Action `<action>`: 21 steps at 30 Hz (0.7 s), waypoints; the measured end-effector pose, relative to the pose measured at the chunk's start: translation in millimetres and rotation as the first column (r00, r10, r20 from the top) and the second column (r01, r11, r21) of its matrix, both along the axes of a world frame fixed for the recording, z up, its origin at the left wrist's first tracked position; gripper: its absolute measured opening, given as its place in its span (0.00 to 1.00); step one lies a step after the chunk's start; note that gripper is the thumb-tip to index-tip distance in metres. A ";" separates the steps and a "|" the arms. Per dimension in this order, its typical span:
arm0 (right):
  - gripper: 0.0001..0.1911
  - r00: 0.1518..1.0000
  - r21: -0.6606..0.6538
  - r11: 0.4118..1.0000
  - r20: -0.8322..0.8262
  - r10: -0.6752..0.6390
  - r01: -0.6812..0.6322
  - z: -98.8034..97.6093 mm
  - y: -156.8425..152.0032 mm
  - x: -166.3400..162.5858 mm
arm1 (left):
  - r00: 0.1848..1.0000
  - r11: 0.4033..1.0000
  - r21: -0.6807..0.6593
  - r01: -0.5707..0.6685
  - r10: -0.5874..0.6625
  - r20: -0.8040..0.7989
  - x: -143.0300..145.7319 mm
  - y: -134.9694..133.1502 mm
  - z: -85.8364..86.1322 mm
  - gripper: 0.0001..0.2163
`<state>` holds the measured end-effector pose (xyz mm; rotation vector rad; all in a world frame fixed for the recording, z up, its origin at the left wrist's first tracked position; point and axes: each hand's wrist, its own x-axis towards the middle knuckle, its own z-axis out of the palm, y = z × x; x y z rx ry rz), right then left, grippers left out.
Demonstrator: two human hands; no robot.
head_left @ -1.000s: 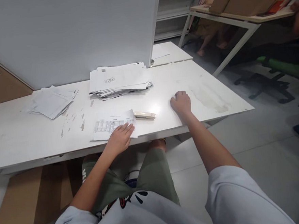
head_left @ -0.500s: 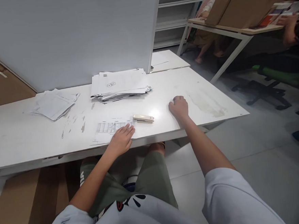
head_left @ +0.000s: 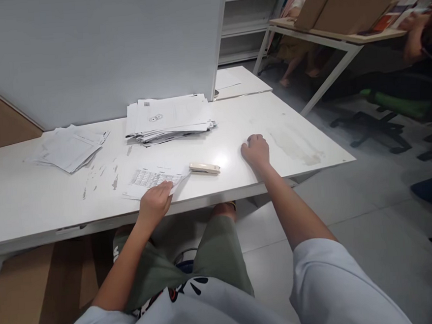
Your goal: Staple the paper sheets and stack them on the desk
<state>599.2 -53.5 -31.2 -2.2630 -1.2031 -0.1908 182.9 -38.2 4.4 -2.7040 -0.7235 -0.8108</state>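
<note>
At the desk's front edge my left hand point(head_left: 155, 201) is closed on the near edge of a paper sheet point(head_left: 154, 178) printed with a table. The sheet's right corner is bent up off the desk. Just right of that corner lies a cream stapler point(head_left: 204, 168), touched by neither hand. My right hand point(head_left: 256, 150) rests curled on the desk, to the right of the stapler. Its fingers are bent under, and whether anything is inside them is hidden.
A thick stack of papers point(head_left: 170, 116) stands against the grey partition point(head_left: 101, 51). A looser pile point(head_left: 69, 147) lies to its left. Behind on the right, cardboard boxes point(head_left: 349, 9) sit on another table, with people beside it. A green-seated chair point(head_left: 397, 104) stands nearby.
My left hand has slid left and toward me, going from lying flat on the sheet to gripping it. The sheet's right side has lifted. My right hand stays curled in place.
</note>
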 end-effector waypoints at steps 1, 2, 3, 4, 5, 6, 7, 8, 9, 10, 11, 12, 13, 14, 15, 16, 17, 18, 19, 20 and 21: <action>0.15 1.000 0.005 1.000 -0.001 0.001 -0.001 -0.8 0.0 0.6 | 0.999 0.999 0.003 -0.038 0.038 0.031 -5.8 -1.1 -0.4 0.15; 0.14 1.000 0.012 1.000 -0.001 0.002 -0.002 -1.7 0.0 1.3 | 0.996 0.997 0.000 -0.072 0.072 0.056 -10.1 -3.2 -0.8 0.15; 0.14 1.000 0.018 1.000 -0.002 0.005 -0.005 -2.7 0.0 2.1 | 0.993 0.995 -0.008 -0.097 0.097 0.071 -12.6 -6.0 -1.4 0.15; 0.14 1.000 0.025 1.000 -0.002 0.006 -0.006 -3.5 -0.1 2.8 | 0.991 0.994 -0.018 -0.106 0.107 0.076 -13.3 -9.2 -2.1 0.16; 0.13 1.000 0.031 1.000 -0.003 0.007 -0.007 -4.3 -0.2 3.4 | 0.992 0.995 -0.025 -0.100 0.102 0.071 -12.4 -12.4 -2.9 0.16; 0.13 1.000 0.034 0.999 -0.006 0.007 -0.006 -4.7 -0.3 3.8 | 0.994 0.996 -0.028 -0.086 0.087 0.062 -10.1 -15.2 -3.8 0.17; 0.13 1.000 0.033 0.999 -0.010 0.006 -0.006 -5.0 -0.5 4.1 | 0.996 0.997 -0.026 -0.067 0.068 0.050 -6.9 -17.4 -4.8 0.17; 0.13 1.000 0.031 1.000 -0.014 0.006 -0.005 -5.0 -0.7 4.2 | 0.998 0.999 -0.023 -0.048 0.049 0.037 -3.1 -18.8 -5.6 0.17; 0.13 1.000 0.028 1.000 -0.018 0.007 -0.006 -4.7 -0.9 4.2 | 0.999 0.999 -0.024 -0.032 0.033 0.020 0.9 -19.6 -6.3 0.17; 0.13 1.000 0.025 1.000 -0.021 0.008 -0.007 -4.3 -1.0 4.0 | 1.000 0.999 -0.034 -0.019 0.019 -0.002 4.8 -19.8 -6.8 0.18; 0.13 1.000 0.023 1.000 -0.022 0.009 -0.008 -3.7 -1.2 3.7 | 1.000 0.999 -0.053 -0.012 0.011 -0.028 8.3 -19.7 -7.1 0.19; 0.13 1.000 0.022 1.000 -0.021 0.009 -0.008 -3.1 -1.3 3.4 | 0.998 0.997 -0.076 -0.011 0.007 -0.054 11.4 -19.4 -7.3 0.20; 0.13 1.000 0.019 1.000 -0.018 0.008 -0.007 -2.3 -1.3 3.0 | 0.997 0.995 -0.099 -0.013 0.005 -0.077 13.8 -19.2 -7.6 0.21; 0.13 1.000 0.013 1.000 -0.016 0.005 -0.005 -1.5 -1.4 2.5 | 0.996 0.993 -0.115 -0.015 0.004 -0.094 15.7 -19.2 -8.0 0.21; 0.13 1.000 0.004 1.000 -0.015 0.003 -0.003 -0.8 -1.4 2.1 | 0.995 0.993 -0.121 -0.012 0.000 -0.102 17.1 -19.2 -8.6 0.22; 0.13 1.000 -0.006 1.000 -0.014 0.000 0.000 0.0 -1.5 1.7 | 0.995 0.993 -0.118 -0.004 -0.008 -0.104 18.0 -19.3 -9.6 0.22; 0.14 1.000 -0.013 1.000 -0.013 -0.003 0.003 0.6 -1.6 1.3 | 0.995 0.994 -0.112 0.008 -0.020 -0.102 18.5 -19.4 -10.9 0.22; 0.14 1.000 -0.017 1.000 -0.014 -0.005 0.005 1.1 -1.7 1.0 | 0.995 0.994 -0.107 0.024 -0.034 -0.098 18.8 -19.5 -12.4 0.23; 0.14 1.000 -0.019 1.000 -0.015 -0.006 0.006 1.5 -1.9 0.8 | 0.995 0.994 -0.106 0.038 -0.048 -0.093 18.9 -19.5 -13.9 0.23; 0.15 1.000 -0.018 1.000 -0.016 -0.006 0.005 1.6 -2.0 0.7 | 0.994 0.993 -0.110 0.051 -0.061 -0.087 19.0 -19.5 -15.3 0.23; 0.15 1.000 -0.016 1.000 -0.017 -0.004 0.004 1.6 -2.2 0.8 | 0.994 0.991 -0.121 0.062 -0.072 -0.083 19.3 -19.7 -16.5 0.23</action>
